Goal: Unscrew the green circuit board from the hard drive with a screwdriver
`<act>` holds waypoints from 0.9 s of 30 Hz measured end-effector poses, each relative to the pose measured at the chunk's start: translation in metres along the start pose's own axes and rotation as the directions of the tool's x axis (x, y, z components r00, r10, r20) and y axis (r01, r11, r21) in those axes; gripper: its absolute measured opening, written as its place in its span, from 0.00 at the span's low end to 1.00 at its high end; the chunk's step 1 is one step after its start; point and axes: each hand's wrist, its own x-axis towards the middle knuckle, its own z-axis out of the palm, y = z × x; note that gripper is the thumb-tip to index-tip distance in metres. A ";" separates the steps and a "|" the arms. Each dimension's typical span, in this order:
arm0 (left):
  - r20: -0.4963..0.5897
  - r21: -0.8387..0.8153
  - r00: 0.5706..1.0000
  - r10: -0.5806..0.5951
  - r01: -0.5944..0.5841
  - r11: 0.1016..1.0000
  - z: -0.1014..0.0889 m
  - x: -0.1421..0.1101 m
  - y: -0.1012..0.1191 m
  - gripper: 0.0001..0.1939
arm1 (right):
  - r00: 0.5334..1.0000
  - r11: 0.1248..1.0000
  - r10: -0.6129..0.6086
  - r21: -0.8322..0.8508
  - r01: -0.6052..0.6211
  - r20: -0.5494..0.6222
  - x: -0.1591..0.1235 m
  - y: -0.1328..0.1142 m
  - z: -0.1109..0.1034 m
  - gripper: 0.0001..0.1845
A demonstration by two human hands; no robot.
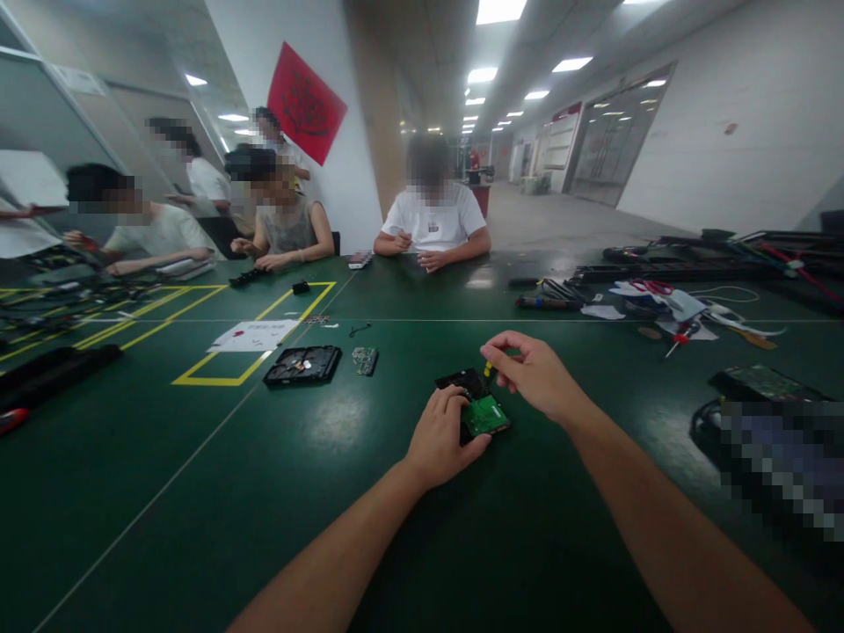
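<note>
A black hard drive with a green circuit board (489, 415) on its upper face lies flat on the table in front of me. My left hand (443, 437) grips it from the left, fingers over its far side and thumb at its near edge. Above its far right part, my right hand (524, 367) pinches a small yellow-and-black screwdriver (488, 369) held upright. The screwdriver's tip is too small to make out, so I cannot tell whether it touches a screw.
Left of the drive lie a loose circuit board (365, 360) and a black drive casing (302, 365). A white paper sheet (254, 335) lies beyond. Tools and cables (659, 303) spread at the right, with a red-handled screwdriver (683, 336). Across the table sits a person (433, 215).
</note>
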 end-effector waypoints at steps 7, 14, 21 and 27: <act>-0.001 -0.010 1.000 -0.006 0.006 1.000 -0.002 -0.001 0.001 0.27 | 0.999 0.996 0.012 0.088 -0.009 -0.038 0.003 0.003 0.000 0.16; 0.010 -0.008 1.000 -0.003 0.003 1.000 -0.004 0.000 0.003 0.27 | 0.998 0.998 -0.067 0.016 0.068 -0.009 0.003 0.003 0.000 0.17; 0.020 0.000 1.000 -0.004 0.004 1.000 -0.004 -0.001 0.002 0.26 | 1.000 0.991 0.025 0.128 -0.027 0.017 0.002 0.004 -0.003 0.18; 0.020 0.013 1.000 -0.007 0.006 1.000 -0.001 -0.001 0.000 0.27 | 0.999 0.996 0.019 0.089 -0.017 -0.025 0.003 0.003 0.000 0.14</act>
